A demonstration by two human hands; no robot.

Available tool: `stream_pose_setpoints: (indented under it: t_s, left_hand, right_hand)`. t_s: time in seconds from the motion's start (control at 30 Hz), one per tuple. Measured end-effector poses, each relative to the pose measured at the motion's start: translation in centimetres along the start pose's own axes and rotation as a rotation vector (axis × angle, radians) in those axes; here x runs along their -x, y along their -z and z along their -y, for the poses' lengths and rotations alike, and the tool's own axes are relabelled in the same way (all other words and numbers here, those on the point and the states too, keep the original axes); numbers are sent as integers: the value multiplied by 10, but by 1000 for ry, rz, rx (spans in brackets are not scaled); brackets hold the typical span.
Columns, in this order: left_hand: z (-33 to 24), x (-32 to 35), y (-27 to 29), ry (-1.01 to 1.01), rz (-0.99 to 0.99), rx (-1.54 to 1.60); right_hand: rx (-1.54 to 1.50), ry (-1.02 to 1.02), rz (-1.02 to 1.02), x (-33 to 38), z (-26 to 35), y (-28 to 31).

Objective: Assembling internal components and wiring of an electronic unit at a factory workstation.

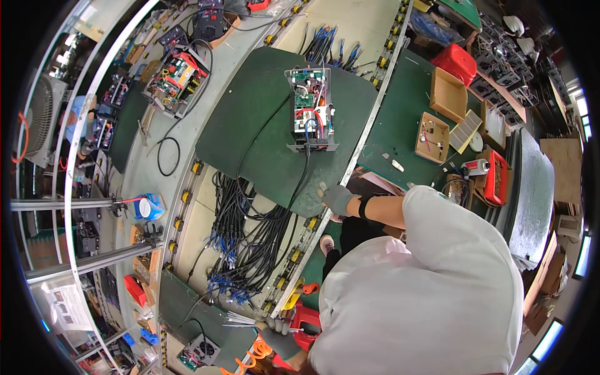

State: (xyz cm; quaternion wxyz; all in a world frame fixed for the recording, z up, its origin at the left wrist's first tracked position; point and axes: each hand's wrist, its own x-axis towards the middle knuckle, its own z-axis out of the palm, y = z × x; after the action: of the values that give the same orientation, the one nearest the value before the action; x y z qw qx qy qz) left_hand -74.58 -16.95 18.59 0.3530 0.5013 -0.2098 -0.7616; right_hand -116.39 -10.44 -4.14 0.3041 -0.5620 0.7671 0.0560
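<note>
My right hand [339, 200], in a grey glove with bare fingertips, rests at the near edge of a dark green board [250, 94]. Its fingers stretch onto the board. On that board stands an open metal-framed electronic unit [310, 109] with circuit boards and red, white and blue wires; a black cable [305, 172] runs from its near end. Lower left, my left hand [279, 336], also gloved, is curled around a bunch of thin white strips [239, 320] that stick out past its fingers. A red plastic object [306, 324] is beside it, partly hidden by my sleeve.
Black cables with blue ends [250, 244] lie between roller rails [292, 269]. A second unit [201, 351] sits on a lower board, near an orange coiled hose [256, 356]. Cardboard trays [432, 137] and a red bin [497, 178] stand at right; another unit [179, 80] is upper left.
</note>
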Motion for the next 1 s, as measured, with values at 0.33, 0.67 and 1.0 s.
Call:
stream_pose_setpoints:
  t_s: [0.33,0.67,1.0]
  left_hand:
    - [30,-17,-51,-67,322,466]
    - [1,-56,-173,-385,262,320]
    - [30,-37,-244,-551,95,-163]
  right_hand:
    - [30,23,30,3,8,32]
    - [-703,918,60,88,137,177]
    - [-652,739,-45,93,135,206]
